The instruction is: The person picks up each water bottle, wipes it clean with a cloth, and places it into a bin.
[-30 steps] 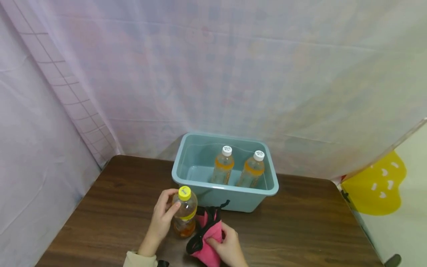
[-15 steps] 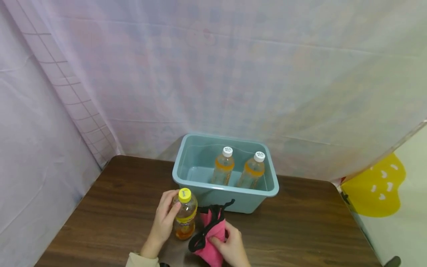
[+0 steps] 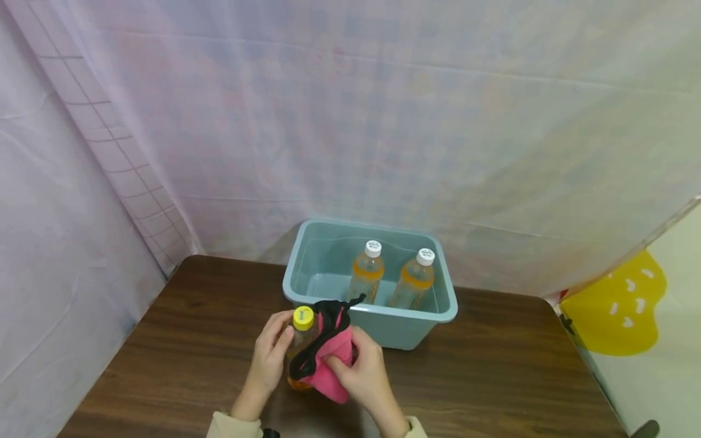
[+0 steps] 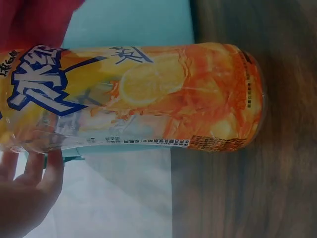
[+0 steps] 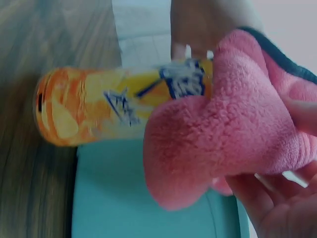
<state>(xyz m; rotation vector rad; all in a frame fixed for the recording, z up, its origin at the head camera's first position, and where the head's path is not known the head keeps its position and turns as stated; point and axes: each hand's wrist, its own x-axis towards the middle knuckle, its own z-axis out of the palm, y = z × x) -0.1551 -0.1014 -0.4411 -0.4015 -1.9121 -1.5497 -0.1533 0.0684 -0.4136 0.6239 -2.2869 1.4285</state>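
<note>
My left hand (image 3: 267, 359) grips the upper part of an upright plastic drink bottle with a yellow cap (image 3: 303, 318), thumb and fingers on either side below the cap. Its label (image 4: 148, 89), yellow and orange with lemon slices, fills the left wrist view. A folded pink plush towel (image 3: 327, 388) with black edging is in my right hand (image 3: 368, 370), pinched between thumb and fingers. The towel overlaps the bottle's right side in the head view and covers much of its label there. In the right wrist view the towel (image 5: 213, 139) hides the bottle's upper part.
Just behind the hands stands a light blue plastic bin (image 3: 378, 312). Inside it are two bottles with white caps, the left one (image 3: 367, 274) and the right one (image 3: 413, 283). The brown wooden table (image 3: 493, 365) reaches back to a pale curtain (image 3: 383, 134). A yellow sheet (image 3: 619, 304) hangs at right.
My right hand has brought the towel left and upward, from beside the bottle to against its right side. The left hand and the bottle have stayed in nearly the same place.
</note>
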